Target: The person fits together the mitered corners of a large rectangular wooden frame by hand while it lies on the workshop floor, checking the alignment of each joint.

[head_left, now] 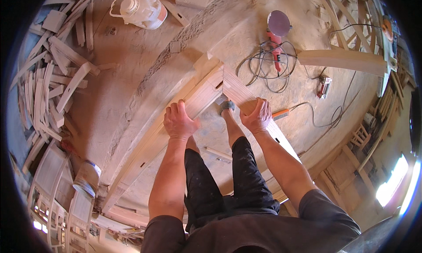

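Note:
Two pale timber pieces meet at a corner ahead of me. My left hand (180, 120) grips the left beam (149, 136), fingers over its outer edge and thumb across the top. That beam is long, with small slots cut in it. Around the right beam (237, 88) my right hand (258, 116) is closed, its fingertips hidden by the wood. Where the beams touch, a thin joint line shows. Between them my foot in a dark slipper (228, 105) stands on the floor. Beside my right hand lies an orange-handled tool (281, 114).
A red power tool (275, 46) with a round purple pad lies in its coiled cord. A small red-and-silver tool (324, 87) is farther right, near a curved timber (343, 61). A white jug (143, 11) stands far left. Offcuts (63, 55) and a bucket (87, 179) are at left.

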`<action>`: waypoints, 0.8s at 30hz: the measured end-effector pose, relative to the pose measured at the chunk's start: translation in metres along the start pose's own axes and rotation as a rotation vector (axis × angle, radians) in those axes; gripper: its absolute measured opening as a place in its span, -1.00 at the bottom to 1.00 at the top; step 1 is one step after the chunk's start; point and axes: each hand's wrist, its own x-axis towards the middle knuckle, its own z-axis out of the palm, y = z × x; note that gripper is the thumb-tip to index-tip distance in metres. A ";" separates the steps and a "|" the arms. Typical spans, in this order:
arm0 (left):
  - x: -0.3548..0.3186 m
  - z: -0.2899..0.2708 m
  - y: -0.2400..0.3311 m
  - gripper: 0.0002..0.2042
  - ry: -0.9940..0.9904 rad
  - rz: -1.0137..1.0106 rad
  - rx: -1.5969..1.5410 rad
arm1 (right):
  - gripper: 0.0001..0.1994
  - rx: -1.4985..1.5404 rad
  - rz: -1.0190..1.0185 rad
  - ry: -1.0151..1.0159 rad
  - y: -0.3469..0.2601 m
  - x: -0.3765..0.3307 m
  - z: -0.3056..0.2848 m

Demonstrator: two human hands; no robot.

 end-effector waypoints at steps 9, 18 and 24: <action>0.007 -0.008 0.009 -0.31 -0.059 -0.054 0.033 | -0.21 0.083 0.048 -0.023 -0.004 0.003 -0.003; 0.008 -0.007 0.019 -0.37 -0.046 -0.039 0.055 | -0.23 0.127 0.095 -0.060 0.000 0.002 -0.006; 0.013 -0.011 0.018 -0.37 -0.054 -0.031 0.069 | -0.24 0.135 0.097 -0.075 0.000 0.002 -0.003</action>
